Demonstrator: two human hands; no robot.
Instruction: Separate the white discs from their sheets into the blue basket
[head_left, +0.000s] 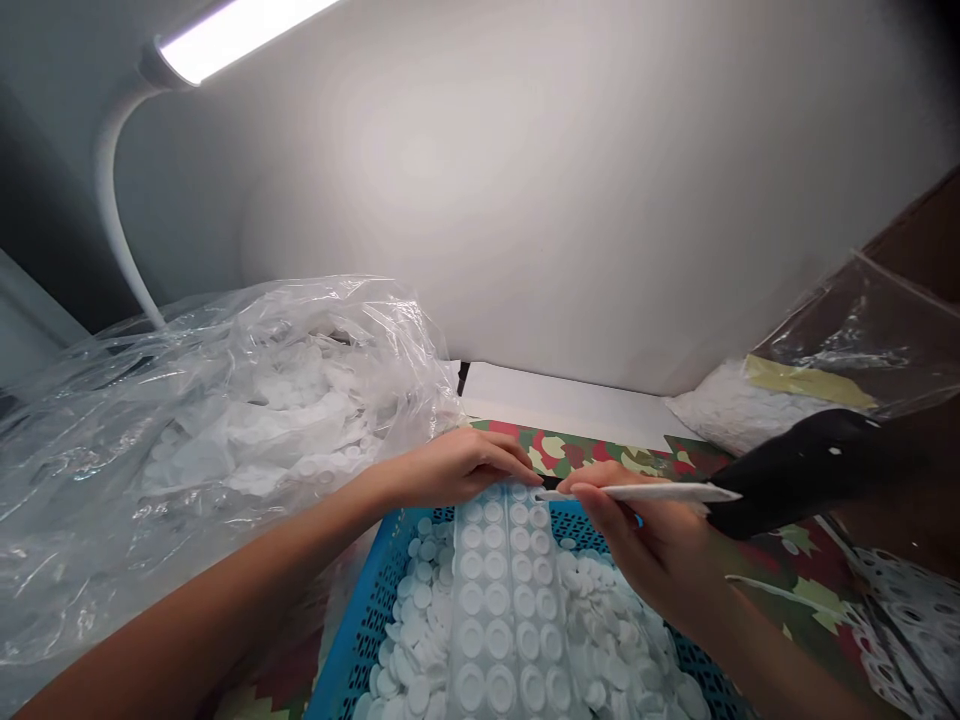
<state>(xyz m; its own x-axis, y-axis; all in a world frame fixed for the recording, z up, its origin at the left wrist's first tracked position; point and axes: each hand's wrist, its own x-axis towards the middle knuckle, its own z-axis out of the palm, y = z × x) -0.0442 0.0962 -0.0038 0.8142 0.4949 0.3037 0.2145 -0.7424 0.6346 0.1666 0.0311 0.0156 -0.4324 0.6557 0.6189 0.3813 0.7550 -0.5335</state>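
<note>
A long translucent tray with rows of round white discs (484, 600) lies lengthwise over the middle of a blue plastic basket (352, 625). Bent over the tray's far end, my left hand (465, 468) grips its edge, with the fingertips near the top row. My right hand (645, 530) is closed pen-fashion around a slim white pointed stick (660, 492). The stick's thin left tip reaches the tray's far right corner, close to my left fingertips. Many loose white discs (611, 635) fill the basket on both sides of the tray.
A clear plastic bag (300, 430) of white pieces spreads along the left. A lamp (240, 35) shines overhead. At right are a black object (787, 470), another bag of white pieces (727, 410) and white ring-like parts (907, 610). Camouflage-patterned cloth (551, 450) covers the table before a pale wall.
</note>
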